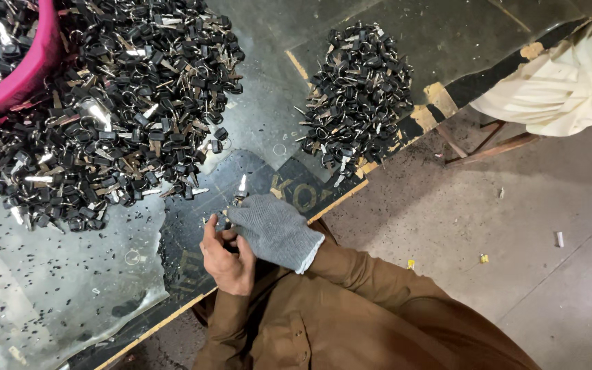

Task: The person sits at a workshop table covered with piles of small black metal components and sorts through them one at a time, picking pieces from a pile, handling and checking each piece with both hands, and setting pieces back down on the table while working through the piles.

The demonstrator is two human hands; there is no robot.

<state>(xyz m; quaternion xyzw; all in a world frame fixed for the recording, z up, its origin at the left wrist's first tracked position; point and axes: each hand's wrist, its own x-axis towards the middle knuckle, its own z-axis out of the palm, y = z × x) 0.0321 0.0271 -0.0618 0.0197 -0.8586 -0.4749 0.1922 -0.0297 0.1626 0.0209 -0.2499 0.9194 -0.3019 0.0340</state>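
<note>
While a key is pinched by the gloved right hand and bare left hand, it is judged light, rigid; the black head is best gripped.

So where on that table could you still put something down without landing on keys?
Bare glass lies at the near-left, below the big heap of black-headed keys. A clear strip also runs between that heap and the smaller key pile, and beyond that pile. The pink tub corner is crowded. The bare left hand and gloved right hand hold a key at the table edge.
</note>
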